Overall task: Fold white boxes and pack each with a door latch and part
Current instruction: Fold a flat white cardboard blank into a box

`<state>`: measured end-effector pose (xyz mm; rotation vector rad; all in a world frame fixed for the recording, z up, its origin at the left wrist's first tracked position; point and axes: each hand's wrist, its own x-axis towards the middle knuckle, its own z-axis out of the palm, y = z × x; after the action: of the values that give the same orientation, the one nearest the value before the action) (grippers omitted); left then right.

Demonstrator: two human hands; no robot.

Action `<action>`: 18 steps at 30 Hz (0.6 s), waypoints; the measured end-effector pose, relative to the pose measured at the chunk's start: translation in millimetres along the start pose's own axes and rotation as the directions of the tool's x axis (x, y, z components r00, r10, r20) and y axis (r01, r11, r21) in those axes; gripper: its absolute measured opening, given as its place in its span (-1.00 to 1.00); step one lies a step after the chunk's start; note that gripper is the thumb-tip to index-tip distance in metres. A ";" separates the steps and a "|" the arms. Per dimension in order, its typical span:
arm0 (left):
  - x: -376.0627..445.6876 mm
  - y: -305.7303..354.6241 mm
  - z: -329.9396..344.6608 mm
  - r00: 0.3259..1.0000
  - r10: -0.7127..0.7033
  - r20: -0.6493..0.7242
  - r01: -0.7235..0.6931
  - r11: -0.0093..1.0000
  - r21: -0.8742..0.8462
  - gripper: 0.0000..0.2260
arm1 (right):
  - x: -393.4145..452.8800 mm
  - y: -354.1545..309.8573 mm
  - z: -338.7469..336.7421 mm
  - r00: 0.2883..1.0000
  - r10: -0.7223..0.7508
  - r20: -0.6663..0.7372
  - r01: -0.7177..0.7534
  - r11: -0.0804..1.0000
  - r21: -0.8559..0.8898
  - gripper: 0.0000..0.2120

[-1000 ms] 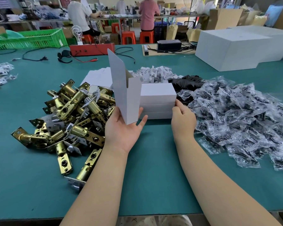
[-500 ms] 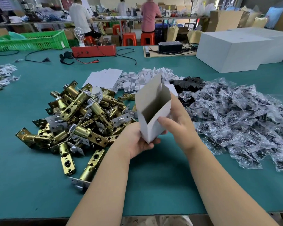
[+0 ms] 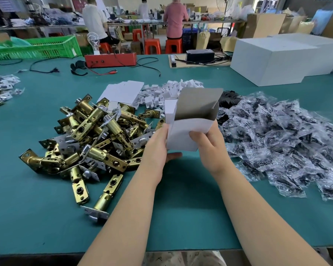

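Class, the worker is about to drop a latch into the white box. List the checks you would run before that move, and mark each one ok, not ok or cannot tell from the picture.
1. White box held by both hands: ok. The left hand and the right hand each grip a side.
2. Top of the box open, lid flap up: ok.
3. Bottom end closed: cannot tell, it faces away from the camera.
4. Box empty: cannot tell, only grey inner wall shows.
5. A hand free to pick up a latch: not ok, both hold the box.
6. Brass latches lie left of the box, bagged parts right: ok.
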<state>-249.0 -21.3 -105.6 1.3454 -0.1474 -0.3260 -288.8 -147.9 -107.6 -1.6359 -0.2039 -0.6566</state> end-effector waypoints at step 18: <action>-16.9 3.9 5.4 0.885 0.463 0.044 -0.465 0.882 0.078 -0.81 | -7.0 -17.0 8.1 0.988 -0.059 -0.140 0.058 0.998 -0.007 -0.74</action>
<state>-266.0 -20.3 -99.2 1.3452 -0.5014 0.0729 -300.4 -135.3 -97.0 -1.5847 -0.1491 -0.8143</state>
